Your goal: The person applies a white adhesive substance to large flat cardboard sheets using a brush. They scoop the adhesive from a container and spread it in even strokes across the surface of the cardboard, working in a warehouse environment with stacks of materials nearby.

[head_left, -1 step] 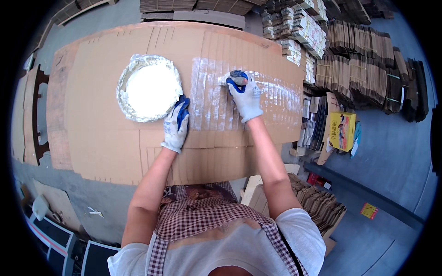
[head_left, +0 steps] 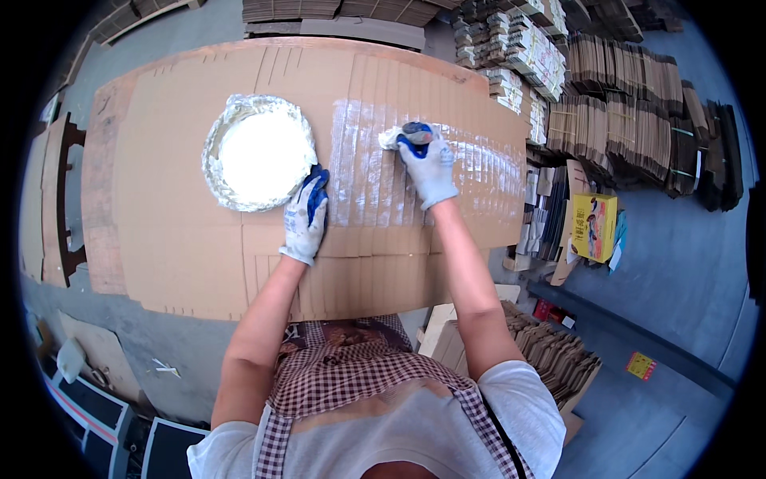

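Note:
A sheet of brown cardboard (head_left: pixel 183 255) covers the table in front of me. Streaks of wet white paste (head_left: pixel 355 160) lie across the slotted strips on its right half. My right hand (head_left: pixel 427 160), in a white glove with blue-coated fingers, is closed around what looks like a brush (head_left: pixel 390 138). The brush's white-coated end rests on the pasted strips, and its dark top pokes out of my grip. Left of it stands a round basin (head_left: pixel 215 188) of bright white paste, its rim crusted. My left hand (head_left: pixel 305 219), gloved alike, lies stretched out against the basin's lower right side.
Bundled stacks of flat cardboard (head_left: pixel 614 132) and printed cartons (head_left: pixel 527 52) stand beyond the table's right end. A yellow box (head_left: pixel 593 227) is at the right. More cardboard pieces (head_left: pixel 546 343) stand upright by my right elbow. Dark-topped frames (head_left: pixel 92 407) are at lower left.
My right hand has turned and shifted very slightly to the right, showing more of the brush's white end. My left hand and the basin have stayed put.

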The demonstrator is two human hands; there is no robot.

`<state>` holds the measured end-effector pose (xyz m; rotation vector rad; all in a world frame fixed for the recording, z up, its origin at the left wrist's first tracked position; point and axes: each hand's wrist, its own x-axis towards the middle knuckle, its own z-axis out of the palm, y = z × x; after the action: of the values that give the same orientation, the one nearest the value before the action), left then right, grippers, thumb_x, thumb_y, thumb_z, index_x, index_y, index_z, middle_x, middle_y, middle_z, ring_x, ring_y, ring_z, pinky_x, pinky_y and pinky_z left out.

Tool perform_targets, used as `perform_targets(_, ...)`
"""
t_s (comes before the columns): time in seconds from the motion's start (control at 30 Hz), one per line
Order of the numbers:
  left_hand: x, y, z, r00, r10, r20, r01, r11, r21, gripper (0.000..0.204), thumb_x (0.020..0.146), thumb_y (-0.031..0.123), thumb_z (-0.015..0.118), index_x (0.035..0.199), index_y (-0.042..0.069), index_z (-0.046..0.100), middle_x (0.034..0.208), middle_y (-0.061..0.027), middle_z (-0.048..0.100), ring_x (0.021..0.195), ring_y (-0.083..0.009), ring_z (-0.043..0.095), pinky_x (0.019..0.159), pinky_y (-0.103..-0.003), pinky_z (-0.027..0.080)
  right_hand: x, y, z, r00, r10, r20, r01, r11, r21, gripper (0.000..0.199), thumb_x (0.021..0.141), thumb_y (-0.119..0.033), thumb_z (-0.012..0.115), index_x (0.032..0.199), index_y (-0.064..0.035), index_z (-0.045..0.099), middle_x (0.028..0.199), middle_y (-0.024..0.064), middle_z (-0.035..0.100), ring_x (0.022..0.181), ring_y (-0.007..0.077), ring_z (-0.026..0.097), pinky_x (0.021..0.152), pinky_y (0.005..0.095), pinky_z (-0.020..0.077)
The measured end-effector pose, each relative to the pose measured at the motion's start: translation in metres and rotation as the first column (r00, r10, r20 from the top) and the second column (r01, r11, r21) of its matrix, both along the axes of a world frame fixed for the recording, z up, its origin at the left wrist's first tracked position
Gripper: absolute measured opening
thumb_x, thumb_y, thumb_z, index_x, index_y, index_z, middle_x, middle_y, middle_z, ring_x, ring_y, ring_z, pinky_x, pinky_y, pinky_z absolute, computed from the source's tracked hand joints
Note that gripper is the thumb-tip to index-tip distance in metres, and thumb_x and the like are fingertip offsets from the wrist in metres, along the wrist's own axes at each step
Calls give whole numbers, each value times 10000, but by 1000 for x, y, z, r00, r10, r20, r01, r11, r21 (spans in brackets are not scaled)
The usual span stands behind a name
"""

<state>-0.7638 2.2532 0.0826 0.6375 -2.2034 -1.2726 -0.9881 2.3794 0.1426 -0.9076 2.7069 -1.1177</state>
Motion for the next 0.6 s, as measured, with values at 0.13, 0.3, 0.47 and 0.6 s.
perform_targets(0.13,3,-1,-7,1000,14,-6,-14,1000,-10,365,937,171,538,1265,18,583,1272,-172,610,1219,-373,525,1069,-429,378,-6,3,13,1000,10,12,-11,995,101,319,792,-249,729,1024,-63,613,1010,158,652,935,337,638,837,404,511)
perform_targets(0.3,0,1,-5,1000,-3,-14,3,1000,5,368,933,170,542,1267,22,584,1276,-165,611,1224,-365,525,1070,-424,378,32,8,18,992,108,58,-119,965,235,337,820,-282,686,1062,-57,623,1038,158,655,940,332,649,864,397,513)
perform_targets(0.47,3,-2,-5,1000,12,-22,-12,1000,4,364,932,166,543,1262,22,588,1277,-167,610,1221,-361,530,1070,-423,378,35,21,27,988,154,17,-155,977,144,398,833,-261,661,1157,-48,572,1119,180,620,1031,349,609,908,401,501)
perform_targets(0.6,0,0,3,1000,2,-14,-2,1000,14,364,926,151,541,1263,23,590,1286,-168,604,1225,-360,529,1071,-423,377,49,21,16,989,137,64,-150,944,294,354,848,-248,642,1140,-56,587,1135,163,619,1032,330,614,907,405,502)
